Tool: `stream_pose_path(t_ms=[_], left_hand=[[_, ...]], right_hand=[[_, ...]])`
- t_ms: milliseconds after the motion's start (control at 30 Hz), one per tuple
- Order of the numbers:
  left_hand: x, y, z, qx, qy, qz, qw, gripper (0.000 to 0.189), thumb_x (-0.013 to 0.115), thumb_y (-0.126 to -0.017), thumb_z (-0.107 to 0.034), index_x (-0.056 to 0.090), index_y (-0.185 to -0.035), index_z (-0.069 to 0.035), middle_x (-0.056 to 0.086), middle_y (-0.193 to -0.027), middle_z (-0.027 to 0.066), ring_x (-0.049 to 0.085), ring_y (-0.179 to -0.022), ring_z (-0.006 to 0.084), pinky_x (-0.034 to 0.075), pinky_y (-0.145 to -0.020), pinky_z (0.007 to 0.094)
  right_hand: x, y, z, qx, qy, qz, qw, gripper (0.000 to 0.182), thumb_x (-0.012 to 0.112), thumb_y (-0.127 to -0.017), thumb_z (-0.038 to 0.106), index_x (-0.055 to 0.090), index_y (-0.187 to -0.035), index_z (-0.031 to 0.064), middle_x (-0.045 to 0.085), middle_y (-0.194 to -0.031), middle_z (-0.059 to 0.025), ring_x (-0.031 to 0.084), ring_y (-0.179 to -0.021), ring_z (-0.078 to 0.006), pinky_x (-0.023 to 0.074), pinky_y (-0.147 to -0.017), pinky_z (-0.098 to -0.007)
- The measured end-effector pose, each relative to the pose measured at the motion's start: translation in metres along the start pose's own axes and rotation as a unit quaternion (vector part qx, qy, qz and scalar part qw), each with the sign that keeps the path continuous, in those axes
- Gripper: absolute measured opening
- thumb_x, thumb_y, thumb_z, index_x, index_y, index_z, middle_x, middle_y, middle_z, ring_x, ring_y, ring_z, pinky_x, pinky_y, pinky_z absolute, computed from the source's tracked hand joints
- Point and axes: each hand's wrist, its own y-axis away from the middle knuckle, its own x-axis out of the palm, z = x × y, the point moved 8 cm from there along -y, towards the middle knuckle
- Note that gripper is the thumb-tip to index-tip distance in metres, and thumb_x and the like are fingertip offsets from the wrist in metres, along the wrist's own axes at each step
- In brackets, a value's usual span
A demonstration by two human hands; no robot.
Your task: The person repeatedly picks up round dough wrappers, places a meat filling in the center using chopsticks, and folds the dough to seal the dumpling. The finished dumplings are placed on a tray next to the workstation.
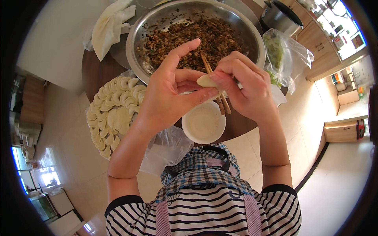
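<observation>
Between my two hands is a pale dumpling (206, 81), its dough edge pinched by the fingers. My left hand (174, 85) supports it from the left with thumb and fingers, the index finger raised away. On its other side my right hand (243, 82) presses the rim between thumb and forefinger. A pair of wooden chopsticks (223, 104) slants behind the dumpling, partly covered by the right hand; whether that hand holds them I cannot tell. Under the hands stands a white bowl (203, 123) with pale powder, probably flour. A steel basin (131, 44) of dark chopped filling (189, 38) lies beyond.
Left of my forearm, several folded dumplings (100, 110) ring a stack of flat wrappers (118, 119). A clear plastic bag (169, 144) hangs at the table's near edge. Bagged greens (274, 50) and a metal pot (280, 19) stand right; a whitish cloth (109, 26) lies back left.
</observation>
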Motion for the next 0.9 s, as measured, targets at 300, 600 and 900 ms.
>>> stream_pose_path(t_ms=[300,600,900], left_hand=[[-0.001,0.009,-0.002,-0.04,-0.03,0.018,0.999,0.081,0.076,-0.077,-0.006,0.03,-0.144,-0.006,0.07,-0.092,0.0109,0.065,-0.088,0.0122,0.052,-0.081,0.0274],[-0.002,0.028,-0.005,-0.033,-0.046,0.033,0.998,0.08,0.076,-0.077,-0.005,0.031,-0.143,-0.004,0.07,-0.088,0.0069,0.063,-0.086,0.0101,0.051,-0.081,0.026],[-0.035,0.082,-0.007,0.1,0.026,-0.142,0.984,0.051,0.064,-0.085,0.004,0.047,-0.133,0.0,0.064,-0.107,0.0112,0.063,-0.097,0.0156,0.052,-0.086,0.0275]], right_hand=[[-0.001,-0.002,0.013,-0.027,-0.05,0.015,0.998,0.009,0.07,-0.075,-0.001,0.065,-0.082,-0.001,0.06,-0.082,-0.0097,0.06,-0.07,-0.0225,0.0493,-0.059,-0.0304],[0.017,-0.005,0.038,-0.081,-0.08,0.091,0.989,0.013,0.073,-0.073,0.002,0.068,-0.085,0.0009,0.06,-0.084,-0.0091,0.059,-0.077,-0.0247,0.0495,-0.066,-0.0345],[0.042,0.015,0.056,0.095,-0.047,0.045,0.993,0.086,0.081,-0.066,0.006,0.039,-0.141,0.005,0.062,-0.12,-0.0136,0.062,-0.109,-0.0254,0.0526,-0.089,-0.0342]])
